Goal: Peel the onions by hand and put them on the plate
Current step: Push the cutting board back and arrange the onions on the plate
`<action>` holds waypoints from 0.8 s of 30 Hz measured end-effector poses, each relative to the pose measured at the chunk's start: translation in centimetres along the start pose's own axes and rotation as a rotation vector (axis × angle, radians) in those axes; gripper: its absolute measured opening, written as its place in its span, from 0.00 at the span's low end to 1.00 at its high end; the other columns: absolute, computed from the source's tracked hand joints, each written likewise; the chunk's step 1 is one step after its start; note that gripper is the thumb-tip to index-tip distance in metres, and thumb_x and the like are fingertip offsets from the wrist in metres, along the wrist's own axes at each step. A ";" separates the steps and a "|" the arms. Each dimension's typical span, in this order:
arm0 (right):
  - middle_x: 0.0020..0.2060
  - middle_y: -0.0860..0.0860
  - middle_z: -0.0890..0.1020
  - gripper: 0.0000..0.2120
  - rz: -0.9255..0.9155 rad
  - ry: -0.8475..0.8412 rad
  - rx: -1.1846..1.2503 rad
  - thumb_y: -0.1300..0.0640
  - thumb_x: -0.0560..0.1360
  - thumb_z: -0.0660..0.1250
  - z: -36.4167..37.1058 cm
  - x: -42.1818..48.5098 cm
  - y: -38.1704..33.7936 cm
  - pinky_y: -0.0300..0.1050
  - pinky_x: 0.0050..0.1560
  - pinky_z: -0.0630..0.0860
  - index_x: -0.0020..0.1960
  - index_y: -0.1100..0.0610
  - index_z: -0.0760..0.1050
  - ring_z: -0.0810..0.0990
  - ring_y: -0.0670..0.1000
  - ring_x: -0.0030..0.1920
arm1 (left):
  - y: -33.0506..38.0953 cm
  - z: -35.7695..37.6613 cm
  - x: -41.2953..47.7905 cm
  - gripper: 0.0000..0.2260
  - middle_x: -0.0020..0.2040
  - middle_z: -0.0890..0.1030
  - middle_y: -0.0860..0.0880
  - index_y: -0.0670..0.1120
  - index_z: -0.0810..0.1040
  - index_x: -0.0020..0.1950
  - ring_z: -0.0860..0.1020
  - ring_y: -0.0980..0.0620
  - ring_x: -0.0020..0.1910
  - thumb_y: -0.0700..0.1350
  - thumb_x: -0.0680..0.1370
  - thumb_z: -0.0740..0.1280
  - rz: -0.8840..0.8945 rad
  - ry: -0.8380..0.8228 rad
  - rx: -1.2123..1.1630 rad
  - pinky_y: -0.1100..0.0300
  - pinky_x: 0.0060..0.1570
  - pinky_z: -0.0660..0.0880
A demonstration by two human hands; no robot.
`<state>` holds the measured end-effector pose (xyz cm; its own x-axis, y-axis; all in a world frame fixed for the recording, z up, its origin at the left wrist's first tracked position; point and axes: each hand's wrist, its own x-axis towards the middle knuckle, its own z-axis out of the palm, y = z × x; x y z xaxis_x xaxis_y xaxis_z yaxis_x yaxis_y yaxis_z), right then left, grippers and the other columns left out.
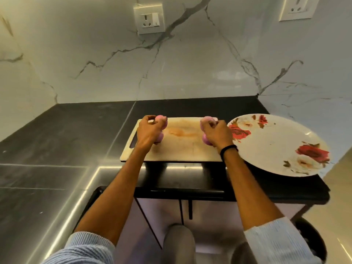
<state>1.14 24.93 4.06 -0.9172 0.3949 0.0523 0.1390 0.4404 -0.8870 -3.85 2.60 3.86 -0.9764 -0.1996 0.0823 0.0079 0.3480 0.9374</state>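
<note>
- Black counter (pixel 57 134) carries everything I see.
- Floral plate (pixel 276 134) sits just R of cutting board (pixel 181 149).
- L hand (pixel 148 130): fingers curled round pink L onions (pixel 161 119), on board's L part.
- R hand (pixel 217 134) w/ black wristband (pixel 228 149) grips R onions (pixel 205 121) on board's R part, near plate.

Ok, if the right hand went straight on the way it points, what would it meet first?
The right hand, gripping an onion, points away across the cutting board. Past the board's far edge only bare dark counter shows, so the marble wall probably comes first; depth is unclear.
</note>
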 end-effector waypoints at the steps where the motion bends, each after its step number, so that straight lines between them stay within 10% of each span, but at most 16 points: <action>1: 0.47 0.56 0.82 0.24 -0.023 0.019 -0.104 0.40 0.78 0.62 1.4 0.0 -0.6 0.45 0.43 0.72 0.58 0.62 0.74 0.81 0.58 0.49 | -0.4 -0.1 0.3 0.25 0.54 0.82 0.53 0.52 0.76 0.63 0.81 0.51 0.50 0.64 0.72 0.72 0.043 0.026 0.117 0.48 0.50 0.83; 12: 0.61 0.61 0.74 0.33 -0.116 -0.028 -0.519 0.40 0.78 0.64 8.5 1.2 -2.0 0.52 0.55 0.76 0.76 0.51 0.58 0.78 0.60 0.56 | -0.5 2.3 2.2 0.25 0.58 0.81 0.46 0.50 0.69 0.71 0.80 0.46 0.54 0.59 0.78 0.67 0.225 0.019 0.687 0.55 0.45 0.70; 24: 0.67 0.61 0.68 0.47 -0.011 -0.225 -0.435 0.35 0.70 0.71 6.7 2.0 -0.7 0.57 0.65 0.71 0.79 0.45 0.49 0.71 0.62 0.65 | -2.0 0.2 3.5 0.49 0.76 0.59 0.42 0.60 0.48 0.81 0.67 0.38 0.71 0.49 0.70 0.77 -0.034 -0.470 0.361 0.42 0.70 0.70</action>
<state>-3.36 19.98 1.73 -0.9708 0.2252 -0.0828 0.2281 0.7588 -0.6101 -7.34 1.34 2.21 -0.9664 0.1819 -0.1816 -0.0188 0.6547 0.7557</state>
